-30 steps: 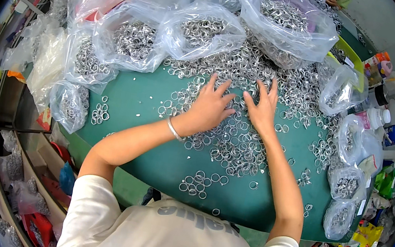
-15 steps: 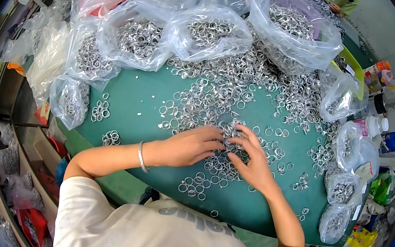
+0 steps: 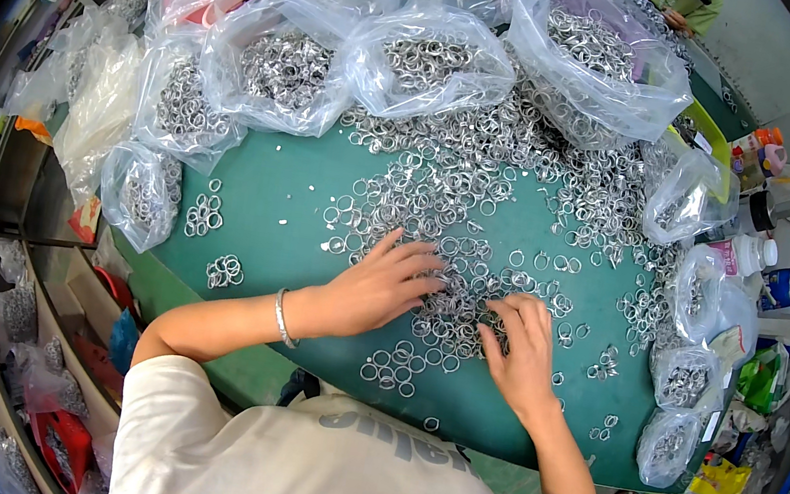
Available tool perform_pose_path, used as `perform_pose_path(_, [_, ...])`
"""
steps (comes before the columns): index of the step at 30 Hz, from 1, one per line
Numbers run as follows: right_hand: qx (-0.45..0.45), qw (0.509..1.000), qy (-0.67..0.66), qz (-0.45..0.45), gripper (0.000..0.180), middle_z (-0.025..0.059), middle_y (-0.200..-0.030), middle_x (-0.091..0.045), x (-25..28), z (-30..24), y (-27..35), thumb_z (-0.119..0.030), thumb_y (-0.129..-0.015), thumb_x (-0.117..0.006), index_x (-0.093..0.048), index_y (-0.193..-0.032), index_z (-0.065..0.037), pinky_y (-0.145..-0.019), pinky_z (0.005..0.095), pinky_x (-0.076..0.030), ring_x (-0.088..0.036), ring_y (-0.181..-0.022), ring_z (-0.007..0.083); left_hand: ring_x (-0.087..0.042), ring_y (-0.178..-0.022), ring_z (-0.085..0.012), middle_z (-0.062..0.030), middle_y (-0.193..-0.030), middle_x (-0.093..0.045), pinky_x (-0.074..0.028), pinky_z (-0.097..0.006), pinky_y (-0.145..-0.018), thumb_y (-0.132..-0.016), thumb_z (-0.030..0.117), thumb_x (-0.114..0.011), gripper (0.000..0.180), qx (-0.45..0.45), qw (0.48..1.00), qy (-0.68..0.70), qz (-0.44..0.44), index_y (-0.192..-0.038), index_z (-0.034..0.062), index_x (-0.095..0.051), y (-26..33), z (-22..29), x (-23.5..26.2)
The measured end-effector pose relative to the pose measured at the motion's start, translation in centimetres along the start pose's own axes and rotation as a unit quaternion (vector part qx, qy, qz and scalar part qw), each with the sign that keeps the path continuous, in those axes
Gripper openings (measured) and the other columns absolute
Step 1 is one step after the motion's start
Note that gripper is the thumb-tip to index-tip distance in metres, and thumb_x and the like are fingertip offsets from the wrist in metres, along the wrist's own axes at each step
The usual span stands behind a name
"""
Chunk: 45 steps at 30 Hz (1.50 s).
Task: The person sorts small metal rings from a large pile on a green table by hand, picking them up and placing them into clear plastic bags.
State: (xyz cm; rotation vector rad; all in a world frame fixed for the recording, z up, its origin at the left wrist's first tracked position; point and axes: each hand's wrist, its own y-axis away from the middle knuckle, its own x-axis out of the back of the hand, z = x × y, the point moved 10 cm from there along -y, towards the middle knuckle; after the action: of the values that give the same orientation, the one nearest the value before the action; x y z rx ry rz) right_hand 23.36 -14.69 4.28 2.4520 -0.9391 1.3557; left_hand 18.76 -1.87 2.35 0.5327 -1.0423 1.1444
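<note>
Over the middle of a heap of silver metal rings (image 3: pixel 453 301), both my hands work at the green table (image 3: pixel 265 168). My left hand (image 3: pixel 379 290), with a pale bracelet (image 3: pixel 281 317) at the wrist, has its fingers spread, their tips at the heap's left side. On the heap's right side my right hand (image 3: pixel 522 351) touches the rings, fingers bent and thumb held apart. Neither hand shows a ring clearly gripped. A larger bank of rings (image 3: pixel 491 139) lies beyond my hands, and a small group (image 3: pixel 396 363) lies nearer my body.
Clear bags of rings line the far edge, among them a large bag (image 3: pixel 592 63) and a middle one (image 3: pixel 426 64). Small bags (image 3: pixel 670 447) stand along the right edge. Two little ring clusters (image 3: pixel 204 215) lie at left. Another person's hand (image 3: pixel 677 22) shows at far right.
My hands have moved apart. The right hand has come lower and slightly right; the left fingers have spread more. The rings gathered between them now lie looser on the table.
</note>
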Motion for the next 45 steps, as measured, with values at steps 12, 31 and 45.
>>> perform_pose_path(12, [0.028,0.993,0.112,0.0,0.055,0.0124,-0.126,-0.047,-1.9,1.6,-0.5,-0.03,-0.072,-0.075,-0.055,-0.117,-0.004,-0.101,0.0501,-0.031,-0.042,-0.122,0.0307,-0.044,-0.122,-0.0257,-0.0084,-0.122,-0.052,-0.021,-0.057,-0.107,-0.079,0.017,-0.068,0.033,0.065,0.995,-0.062,0.046,-0.11,0.0088,-0.057,1.8,-2.2,0.5])
perform_pose_path(31, [0.028,0.988,0.102,0.113,0.009,0.0075,-0.097,-0.058,-0.4,2.9,-7.5,-0.005,-0.073,-0.069,-0.063,-0.08,-0.003,-0.081,0.0387,-0.037,-0.051,-0.094,0.0269,-0.052,-0.091,-0.0236,-0.0081,-0.085,-0.054,-0.036,-0.039,-0.073,-0.07,0.009,-0.068,0.005,0.023,0.986,-0.168,0.002,-0.073,0.0071,-0.064,-8.1,-4.3,-1.1])
perform_pose_path(45, [0.017,1.0,0.016,0.005,0.025,0.0089,-0.101,-0.057,-0.2,-2.3,-1.8,-0.007,-0.075,-0.069,-0.061,-0.098,-0.002,-0.084,0.0381,-0.038,-0.052,-0.095,0.0275,-0.064,-0.074,-0.0112,-0.008,-0.083,-0.069,-0.051,-0.026,-0.067,-0.081,-0.001,-0.061,0.02,0.201,0.926,0.299,0.109,-0.1,0.0001,-0.067,-1.4,-5.0,3.1])
